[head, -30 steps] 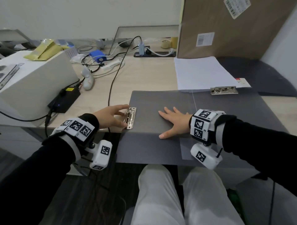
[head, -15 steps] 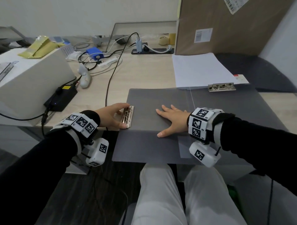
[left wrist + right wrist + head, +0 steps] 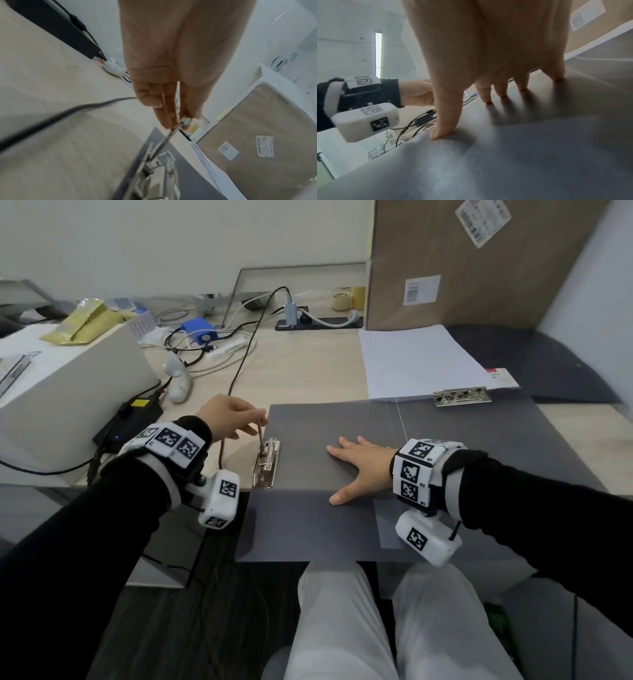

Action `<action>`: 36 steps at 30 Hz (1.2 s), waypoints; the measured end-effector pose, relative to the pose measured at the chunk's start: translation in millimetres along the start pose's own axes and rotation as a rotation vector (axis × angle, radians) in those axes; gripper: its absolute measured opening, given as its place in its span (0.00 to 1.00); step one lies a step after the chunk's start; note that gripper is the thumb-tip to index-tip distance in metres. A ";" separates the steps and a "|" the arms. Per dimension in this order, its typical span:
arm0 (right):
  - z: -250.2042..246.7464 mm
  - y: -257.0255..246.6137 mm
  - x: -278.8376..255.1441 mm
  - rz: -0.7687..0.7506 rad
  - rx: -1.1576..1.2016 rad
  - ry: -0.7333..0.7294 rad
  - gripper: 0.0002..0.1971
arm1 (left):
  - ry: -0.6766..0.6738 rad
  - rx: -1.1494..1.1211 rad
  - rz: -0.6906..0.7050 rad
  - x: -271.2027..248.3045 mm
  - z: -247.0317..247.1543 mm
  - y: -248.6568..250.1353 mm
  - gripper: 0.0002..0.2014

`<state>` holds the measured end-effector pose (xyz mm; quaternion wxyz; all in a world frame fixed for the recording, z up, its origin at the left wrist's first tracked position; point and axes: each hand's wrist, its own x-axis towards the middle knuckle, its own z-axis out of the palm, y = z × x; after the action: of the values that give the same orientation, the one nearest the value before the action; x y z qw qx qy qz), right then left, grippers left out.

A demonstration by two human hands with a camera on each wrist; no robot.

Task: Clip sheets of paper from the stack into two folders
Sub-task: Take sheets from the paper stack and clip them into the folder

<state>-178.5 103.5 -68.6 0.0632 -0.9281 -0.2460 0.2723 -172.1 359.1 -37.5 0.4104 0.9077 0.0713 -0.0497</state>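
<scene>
1. Opening stage, by the look of it: the left hand (image 3: 227,419) pinches the raised lever (image 3: 261,436) of the metal clip (image 3: 266,463) on the near grey folder (image 3: 342,419), fingers (image 3: 169,116) clamped together on its tip. No sheet lies in this folder yet.
2. The right hand (image 3: 363,470) lies flat on the folder, fingers (image 3: 485,94) apart, pinning it to the bench (image 3: 301,364).
3. At 1 o'clock, the white paper stack (image 3: 418,361) sits untouched beside the second clip (image 3: 460,396), which lies shut; both folders seemingly remain unfilled.
4. The near folder overhangs the bench's front edge, and its lever stands nearly upright.
</scene>
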 end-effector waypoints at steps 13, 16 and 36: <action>-3.7 -14.3 -14.9 -0.025 0.149 0.056 0.50 | -0.020 0.317 -0.233 37.3 6.8 7.4 0.11; -23.2 17.4 -29.2 0.026 0.167 0.073 0.47 | 0.039 0.405 -0.093 32.4 8.2 33.0 0.15; -1.1 126.3 -89.9 0.318 0.196 0.021 0.46 | -0.424 0.490 0.225 25.8 164.9 138.1 0.29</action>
<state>-190.3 -50.6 -56.8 0.1122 -0.9475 -0.0676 0.2917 -128.5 147.2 -48.0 0.1886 0.9511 -0.1302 -0.2072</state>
